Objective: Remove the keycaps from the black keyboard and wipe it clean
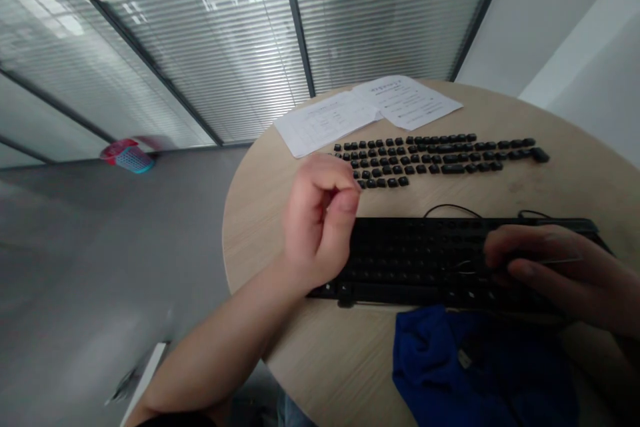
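- Head view: black keyboard (395,260) lies on the bench (265,213), under both hands; key detail too dark to read.
- Right hand (583,287): fingers grasp a thin wire tool (563,260) over the keyboard's right half. Contact with keys unclear.
- Left hand (311,230): fingers clenched, thumb against forefinger, by the keyboard's left end; nothing visible in them.
- Beyond: loose keycaps (453,169) in rows; cable (453,205) between. Risk, my judgement: a sleeve or shifted cable could scatter that order; a slanted wire pull could flick something loose.
- Nearer: blue cloth (425,360) beside the front edge; could snag small parts.
- Farther: papers (405,103).
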`<control>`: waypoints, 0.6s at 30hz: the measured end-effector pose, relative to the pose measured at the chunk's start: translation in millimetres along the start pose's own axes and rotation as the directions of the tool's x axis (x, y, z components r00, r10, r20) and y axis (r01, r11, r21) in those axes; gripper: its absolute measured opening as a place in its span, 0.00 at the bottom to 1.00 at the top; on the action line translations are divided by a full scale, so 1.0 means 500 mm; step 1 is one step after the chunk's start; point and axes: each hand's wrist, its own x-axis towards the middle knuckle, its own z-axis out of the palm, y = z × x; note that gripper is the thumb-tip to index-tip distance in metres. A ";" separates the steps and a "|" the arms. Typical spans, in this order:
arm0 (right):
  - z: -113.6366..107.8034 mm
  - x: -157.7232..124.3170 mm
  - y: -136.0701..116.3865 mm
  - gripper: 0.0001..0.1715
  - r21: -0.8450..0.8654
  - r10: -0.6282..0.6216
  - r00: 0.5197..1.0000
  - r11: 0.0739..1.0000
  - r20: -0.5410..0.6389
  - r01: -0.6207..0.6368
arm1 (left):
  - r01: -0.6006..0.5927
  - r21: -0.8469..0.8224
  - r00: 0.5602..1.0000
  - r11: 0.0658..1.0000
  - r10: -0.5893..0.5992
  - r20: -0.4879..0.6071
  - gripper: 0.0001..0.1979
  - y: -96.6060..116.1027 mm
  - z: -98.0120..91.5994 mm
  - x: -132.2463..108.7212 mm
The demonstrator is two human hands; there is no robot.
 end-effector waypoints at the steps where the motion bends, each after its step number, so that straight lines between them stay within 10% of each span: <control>1: 0.001 0.000 0.001 0.17 0.004 0.015 1.000 1.000 -0.001 -0.015 | 0.106 -0.221 0.994 0.970 -0.109 -0.003 0.16 -0.006 0.011 0.005; 4: 0.003 -0.004 0.004 0.18 0.000 0.055 0.998 0.998 -0.001 -0.055 | 0.507 -0.667 0.858 0.546 -0.399 0.324 0.19 -0.008 0.028 0.019; 8: 0.003 -0.009 0.014 0.19 -0.015 0.070 0.997 0.997 -0.014 -0.070 | 0.698 -0.714 0.677 0.053 -0.376 0.633 0.31 0.001 0.020 0.023; 13: 0.002 -0.016 0.033 0.18 -0.082 0.029 0.996 0.996 -0.088 -0.036 | 0.742 -0.647 0.628 -0.177 -0.157 0.763 0.35 0.001 0.013 0.013; 18: 0.004 -0.031 0.057 0.15 -0.130 -0.030 0.987 0.991 -0.159 0.010 | 0.758 -0.615 0.603 -0.217 -0.128 0.788 0.39 0.003 0.014 0.007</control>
